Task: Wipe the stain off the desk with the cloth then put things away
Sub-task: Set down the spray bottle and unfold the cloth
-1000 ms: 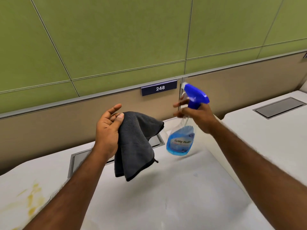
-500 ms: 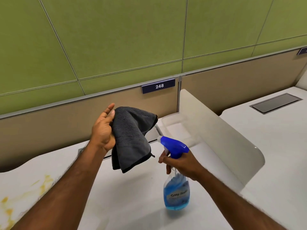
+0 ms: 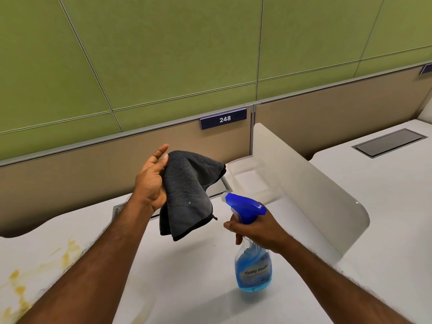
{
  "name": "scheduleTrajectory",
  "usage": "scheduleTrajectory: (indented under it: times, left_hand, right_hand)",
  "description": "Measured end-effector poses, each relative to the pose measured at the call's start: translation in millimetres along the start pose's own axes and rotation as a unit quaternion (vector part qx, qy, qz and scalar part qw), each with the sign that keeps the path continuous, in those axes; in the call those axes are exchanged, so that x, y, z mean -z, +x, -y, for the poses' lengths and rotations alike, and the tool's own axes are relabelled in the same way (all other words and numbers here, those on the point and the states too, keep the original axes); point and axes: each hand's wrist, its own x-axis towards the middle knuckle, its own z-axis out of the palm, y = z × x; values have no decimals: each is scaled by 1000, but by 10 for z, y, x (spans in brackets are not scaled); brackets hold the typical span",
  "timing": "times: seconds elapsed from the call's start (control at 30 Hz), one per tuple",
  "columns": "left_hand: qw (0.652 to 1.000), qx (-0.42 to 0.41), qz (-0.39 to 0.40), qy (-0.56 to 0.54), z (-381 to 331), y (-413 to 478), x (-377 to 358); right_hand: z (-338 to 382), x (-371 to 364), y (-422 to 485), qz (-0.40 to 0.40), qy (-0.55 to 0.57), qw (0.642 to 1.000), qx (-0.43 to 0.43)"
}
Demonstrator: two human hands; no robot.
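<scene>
Dark grey cloth (image 3: 187,195): draped in loose folds, held in left hand (image 3: 150,181), hanging clear above white desk (image 3: 187,277). Yellow stain (image 3: 21,286): smeared streaks on desk's near left part. Clear spray bottle (image 3: 253,272): blue liquid, blue trigger head, upright, gripped at neck by right hand (image 3: 257,230).

cloth (image 3: 187,195) left of bottle (image 3: 253,265), stain (image 3: 21,286) far left

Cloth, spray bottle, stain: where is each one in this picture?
Cloth (image 3: 187,195): head view, on the middle of the hanging grey fabric.
Spray bottle (image 3: 253,272): head view, on its clear body with blue liquid.
Stain (image 3: 66,256): head view, on a yellow streak at far left.
</scene>
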Motion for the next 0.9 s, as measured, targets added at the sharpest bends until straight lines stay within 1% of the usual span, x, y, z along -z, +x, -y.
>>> scheduleTrajectory:
  times: [0.07,0.13,0.23,0.5,0.6,0.77,0.9]
  left_hand:
    - [1000,-1,-1,7,11,-1,11]
    - [1000,-2,-3,11,22,-4,17]
    - [1000,-2,-5,8,31,-3,27]
    - [1000,5,-1,9,78,16,50]
    - [1000,9,-3,12,102,15,55]
    - [1000,13,-4,4,143,14,45]
    - [1000,13,-1,-2,173,28,45]
  right_hand:
    - [0,-1,-16,4,31,1000,5]
    - [10,7,-27,25,54,998,7]
    - [-23,12,-42,35,37,999,8]
    - [-119,49,6,-47,11,999,22]
    - [-170,59,34,-54,1,998,22]
    - [-217,157,45,-25,30,999,21]
    - [-334,268,81,-46,9,998,30]
